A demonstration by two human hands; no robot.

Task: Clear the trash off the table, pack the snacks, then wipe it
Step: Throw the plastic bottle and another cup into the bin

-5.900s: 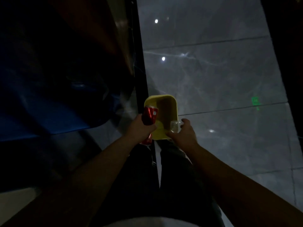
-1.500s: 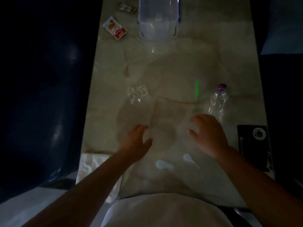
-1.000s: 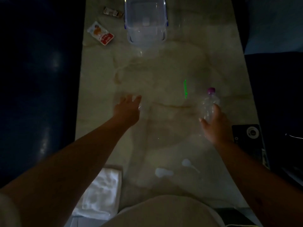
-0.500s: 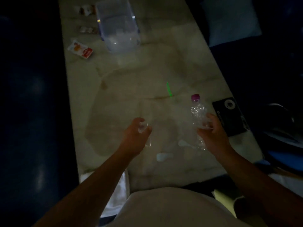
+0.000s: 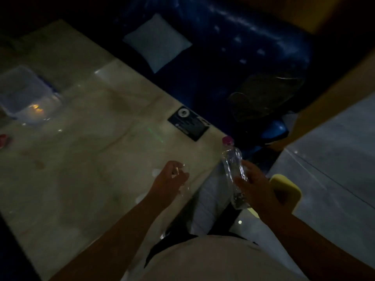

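Observation:
My right hand (image 5: 256,187) grips a clear plastic bottle (image 5: 232,163) with a purple cap, held beyond the table's near corner and beside the yellow bin (image 5: 290,189) on the floor. My left hand (image 5: 169,182) holds a crumpled clear plastic cup (image 5: 183,175) just above the marble table (image 5: 81,159) near its edge. A clear storage box (image 5: 22,94) stands at the far left of the table. A red snack packet (image 5: 4,139) shows at the left edge of the view.
A black card (image 5: 188,122) lies at the table's right edge. A dark blue sofa (image 5: 243,47) with a pale cushion (image 5: 157,42) runs behind the table. Grey tiled floor (image 5: 334,149) lies to the right. The scene is very dim.
My view has swung right toward the floor and the bin. Both hands lifted the cup and the bottle off the table and carried them toward the table's corner.

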